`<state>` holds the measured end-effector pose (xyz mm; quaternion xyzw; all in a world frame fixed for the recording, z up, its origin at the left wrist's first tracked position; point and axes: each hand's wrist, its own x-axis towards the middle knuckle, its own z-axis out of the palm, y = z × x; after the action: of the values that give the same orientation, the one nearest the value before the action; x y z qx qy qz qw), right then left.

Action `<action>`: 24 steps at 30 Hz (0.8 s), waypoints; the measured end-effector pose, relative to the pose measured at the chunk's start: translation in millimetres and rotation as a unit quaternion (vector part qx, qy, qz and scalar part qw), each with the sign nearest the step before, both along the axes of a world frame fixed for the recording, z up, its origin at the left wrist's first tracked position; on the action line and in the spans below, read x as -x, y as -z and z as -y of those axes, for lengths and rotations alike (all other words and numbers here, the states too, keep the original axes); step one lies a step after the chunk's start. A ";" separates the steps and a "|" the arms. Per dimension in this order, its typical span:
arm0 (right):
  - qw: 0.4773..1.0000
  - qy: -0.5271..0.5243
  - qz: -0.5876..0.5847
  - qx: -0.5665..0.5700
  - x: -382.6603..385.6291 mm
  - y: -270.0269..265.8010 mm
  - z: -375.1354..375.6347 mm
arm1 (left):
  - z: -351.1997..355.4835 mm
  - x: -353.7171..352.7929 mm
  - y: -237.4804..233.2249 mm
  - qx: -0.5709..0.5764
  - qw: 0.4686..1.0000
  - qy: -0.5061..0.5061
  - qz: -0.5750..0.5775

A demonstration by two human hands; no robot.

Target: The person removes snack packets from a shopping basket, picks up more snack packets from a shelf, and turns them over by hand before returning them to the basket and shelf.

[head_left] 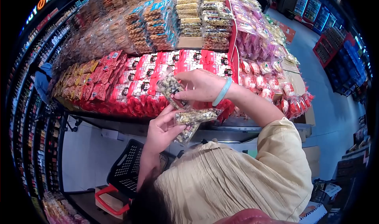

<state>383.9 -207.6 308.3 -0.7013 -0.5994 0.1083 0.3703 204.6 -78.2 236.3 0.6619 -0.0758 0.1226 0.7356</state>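
Note:
My right hand (202, 85), with a pale green bangle at the wrist, is closed on a clear-wrapped puffed-grain bar (169, 86) dotted with dark bits. Just below it, my left hand (161, 130) pinches two more wrapped bars: a paler puffed-grain bar (199, 115) lies across the top, and a darker puffed-grain bar (187, 134) slants down beneath it. The lower end of the right hand's bar comes right up to the left fingers. Both hands are above the front edge of a snack display, in front of red-and-white snack packs (152, 71).
Behind the packs rise stacks of wrapped bars (189, 11) and blue-labelled snack bags (160, 18). Purple-wrapped snacks (250, 30) fill the right side past a red divider. A black basket (128, 166) with a red handle is low at left. Tall shelves line the left; a person (42, 80) is there.

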 end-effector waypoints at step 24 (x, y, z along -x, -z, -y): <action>0.884 0.422 0.176 0.094 -249.2 -103.9 -45.8 | -25.9 69.9 36.5 0.216 0.961 -0.153 -0.086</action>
<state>633.1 -161.8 412.2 -0.9273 -0.2886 -0.1274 0.2015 134.7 -52.3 199.9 0.4990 0.1179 0.1894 0.8374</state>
